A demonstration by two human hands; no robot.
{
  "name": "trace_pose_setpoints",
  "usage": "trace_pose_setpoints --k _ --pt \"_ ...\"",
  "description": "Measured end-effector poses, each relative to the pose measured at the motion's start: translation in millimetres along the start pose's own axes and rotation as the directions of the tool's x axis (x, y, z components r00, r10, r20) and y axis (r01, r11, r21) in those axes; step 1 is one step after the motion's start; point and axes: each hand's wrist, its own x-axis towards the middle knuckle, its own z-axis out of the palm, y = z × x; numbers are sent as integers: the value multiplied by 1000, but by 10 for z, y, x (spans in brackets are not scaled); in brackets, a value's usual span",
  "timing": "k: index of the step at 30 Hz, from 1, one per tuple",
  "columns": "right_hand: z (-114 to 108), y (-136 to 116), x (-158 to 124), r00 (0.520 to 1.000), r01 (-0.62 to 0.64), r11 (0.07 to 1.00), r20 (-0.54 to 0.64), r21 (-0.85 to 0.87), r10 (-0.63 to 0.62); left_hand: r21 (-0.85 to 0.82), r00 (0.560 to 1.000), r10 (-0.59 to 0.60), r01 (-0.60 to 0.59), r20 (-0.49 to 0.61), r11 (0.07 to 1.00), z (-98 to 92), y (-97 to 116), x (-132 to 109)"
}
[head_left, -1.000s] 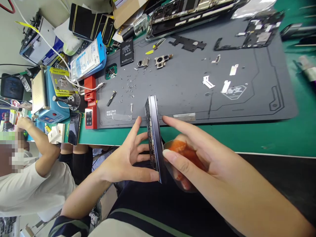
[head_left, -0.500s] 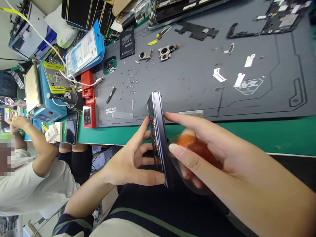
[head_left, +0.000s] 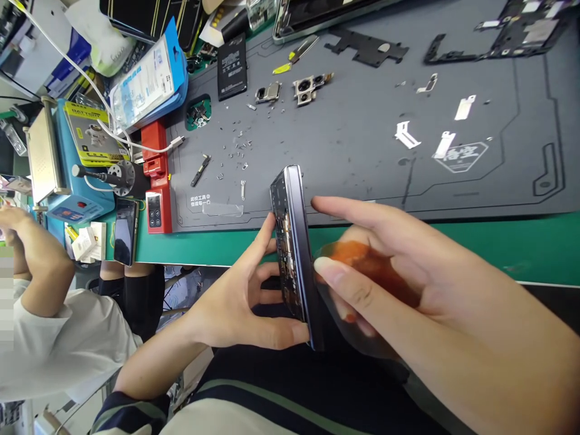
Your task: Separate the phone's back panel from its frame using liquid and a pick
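A dark phone [head_left: 299, 241] stands nearly on edge over the bench's front edge, its inner parts showing on the left side. Wrapped around it from the left, my left hand [head_left: 254, 302] grips it between thumb and fingers. On the other side, my right hand [head_left: 380, 266] pinches a thin translucent plastic sheet [head_left: 369, 344], which looks orange where fingers lie behind it and dark lower down. The sheet's tip meets or nearly meets the phone's right side; I cannot tell whether it is in a seam. My right index finger points out, apart from the phone.
On the grey mat [head_left: 353, 151] lie a battery [head_left: 232, 66], a camera module [head_left: 310, 89], several small screws, white strips and a black frame piece [head_left: 367, 47]. A red device [head_left: 156, 175] and another phone [head_left: 125, 232] are at left, near a co-worker's arm [head_left: 40, 257].
My right hand has shifted slightly right with the sheet, and its index finger has come away from the phone. My left hand still holds the phone. The view has shifted a little.
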Motion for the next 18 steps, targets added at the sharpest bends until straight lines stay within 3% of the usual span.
trace_pose_setpoints --k 7,13,18 --pt "39 -67 -8 998 24 998 -56 -57 -28 9 1000 14 -14 15 1000 -1 -31 3" --pt "27 3 -120 998 56 995 -33 -88 -59 -8 1000 -5 5 -1 1000 14 -4 1" --pt "4 34 -119 1000 -4 1000 26 -27 5 13 1000 -11 11 -2 1000 -3 -5 -13"
